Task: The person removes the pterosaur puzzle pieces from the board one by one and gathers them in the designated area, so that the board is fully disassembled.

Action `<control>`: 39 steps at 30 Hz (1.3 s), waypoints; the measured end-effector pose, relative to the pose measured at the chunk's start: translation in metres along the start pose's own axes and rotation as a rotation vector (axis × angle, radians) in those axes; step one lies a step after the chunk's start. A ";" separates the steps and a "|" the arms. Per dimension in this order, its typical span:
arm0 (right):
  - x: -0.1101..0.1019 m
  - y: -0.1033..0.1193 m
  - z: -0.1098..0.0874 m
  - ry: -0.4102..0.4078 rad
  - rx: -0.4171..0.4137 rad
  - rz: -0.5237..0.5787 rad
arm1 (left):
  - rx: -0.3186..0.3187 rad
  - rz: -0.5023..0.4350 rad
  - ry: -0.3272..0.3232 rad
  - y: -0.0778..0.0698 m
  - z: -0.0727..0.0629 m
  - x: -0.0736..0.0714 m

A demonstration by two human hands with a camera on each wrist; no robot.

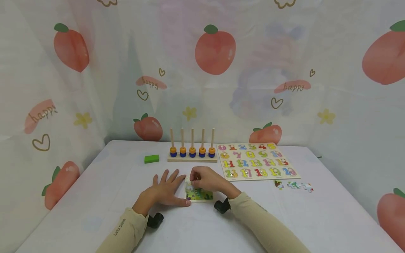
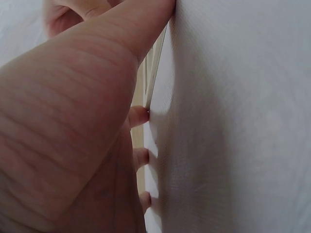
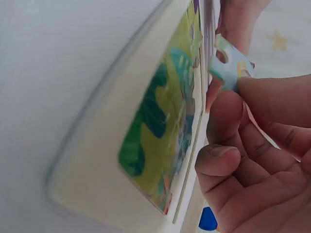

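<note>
Backdrop: "happy"; L sleeve: "Lets Slim". R fingers pinch 1 pc; L fingers spread, touching puzzle.

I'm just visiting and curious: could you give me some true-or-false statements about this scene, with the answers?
1. The right hand pinches a puzzle piece. True.
2. The left hand grips the green block. False: its fingers are spread at the left edge of the puzzle board, and the green block lies apart on the table.
3. Three loose pieces lie near the number board. True.
4. The wooden stand has four pegs. False: it has five pegs.
5. On each peg, orange sits above blue. True.
</note>
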State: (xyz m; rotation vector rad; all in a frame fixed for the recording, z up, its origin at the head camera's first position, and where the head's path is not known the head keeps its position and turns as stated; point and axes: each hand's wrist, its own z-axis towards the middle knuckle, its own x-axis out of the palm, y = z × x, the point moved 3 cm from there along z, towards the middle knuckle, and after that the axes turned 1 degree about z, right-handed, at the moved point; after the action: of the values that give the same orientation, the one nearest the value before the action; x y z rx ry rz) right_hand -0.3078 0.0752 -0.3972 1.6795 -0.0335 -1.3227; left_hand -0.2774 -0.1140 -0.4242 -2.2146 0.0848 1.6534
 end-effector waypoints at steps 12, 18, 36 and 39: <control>-0.020 -0.002 -0.018 -0.069 0.032 0.075 | -0.008 -0.001 0.004 -0.001 0.000 -0.001; -0.035 -0.012 -0.033 -0.101 0.041 0.105 | -0.011 0.002 0.005 -0.002 0.000 0.000; -0.072 -0.037 -0.087 -0.172 0.089 0.110 | -0.003 -0.017 -0.025 0.001 0.004 0.007; -0.077 -0.041 -0.095 -0.192 0.098 0.103 | -0.011 -0.014 -0.017 -0.001 0.001 0.005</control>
State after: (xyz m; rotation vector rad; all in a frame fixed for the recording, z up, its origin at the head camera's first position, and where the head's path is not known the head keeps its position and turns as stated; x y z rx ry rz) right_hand -0.2879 0.2003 -0.3738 1.6039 -0.2973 -1.4189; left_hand -0.2771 -0.1123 -0.4286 -2.2041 0.0562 1.6688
